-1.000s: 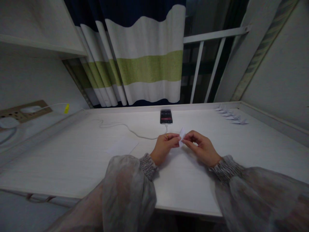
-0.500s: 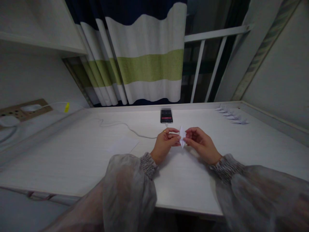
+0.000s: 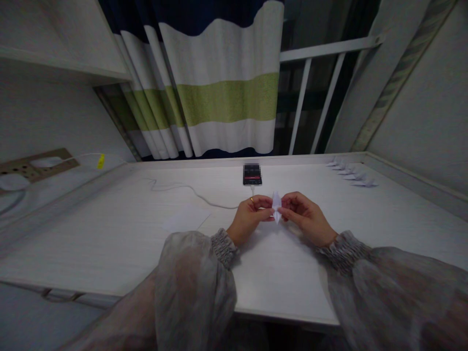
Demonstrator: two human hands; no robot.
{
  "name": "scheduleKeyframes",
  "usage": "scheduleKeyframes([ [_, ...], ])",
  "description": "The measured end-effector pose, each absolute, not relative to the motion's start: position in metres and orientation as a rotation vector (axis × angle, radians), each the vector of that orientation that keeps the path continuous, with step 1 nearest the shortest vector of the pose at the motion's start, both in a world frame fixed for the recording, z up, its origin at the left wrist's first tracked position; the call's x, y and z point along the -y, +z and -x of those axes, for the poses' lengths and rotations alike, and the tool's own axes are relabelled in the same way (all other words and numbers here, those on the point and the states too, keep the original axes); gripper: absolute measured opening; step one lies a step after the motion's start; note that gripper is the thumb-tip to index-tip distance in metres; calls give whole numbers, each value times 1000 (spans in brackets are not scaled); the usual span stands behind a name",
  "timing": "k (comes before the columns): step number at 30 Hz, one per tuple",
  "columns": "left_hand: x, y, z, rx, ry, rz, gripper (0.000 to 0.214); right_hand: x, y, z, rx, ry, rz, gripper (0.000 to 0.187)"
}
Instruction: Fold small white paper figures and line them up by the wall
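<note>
A small piece of folded white paper (image 3: pixel 277 201) is held upright above the desk between my two hands. My left hand (image 3: pixel 252 214) pinches its left side between thumb and fingers; a gold ring shows on one finger. On the opposite side, my right hand (image 3: pixel 307 216) grips the paper the same way, thumb at the front near the lower part. The paper tapers to a point at the bottom, and its top end looks blunt. Parts of its sides are covered by my fingertips.
A phone (image 3: pixel 252 174) lies at the back of the white desk (image 3: pixel 109 243), with a white cable (image 3: pixel 204 200) running left. Flat white paper (image 3: pixel 186 217) rests left of my hands. Several folded paper figures (image 3: pixel 353 173) stand at the back right. A curtain (image 3: pixel 226 102) hangs behind.
The top of the folded paper has gone from a sharp point to a blunter, wider end. Both hands stay in nearly the same place, still gripping it.
</note>
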State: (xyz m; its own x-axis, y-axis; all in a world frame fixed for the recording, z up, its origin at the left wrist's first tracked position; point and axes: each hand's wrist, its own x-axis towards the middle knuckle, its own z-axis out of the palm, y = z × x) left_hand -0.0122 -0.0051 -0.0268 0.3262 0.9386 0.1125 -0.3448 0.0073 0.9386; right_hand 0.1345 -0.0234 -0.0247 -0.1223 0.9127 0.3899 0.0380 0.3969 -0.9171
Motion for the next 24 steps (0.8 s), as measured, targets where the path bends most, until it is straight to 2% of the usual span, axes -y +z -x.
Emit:
scheduleKeyframes([
  [15, 6, -27, 12, -649, 1123, -1145, 19, 25, -22, -139, 1476, 1030, 905, 14],
  [24, 6, -26, 14, -641, 1130, -1231, 10, 24, -28, -140, 1491, 1024, 841, 1],
])
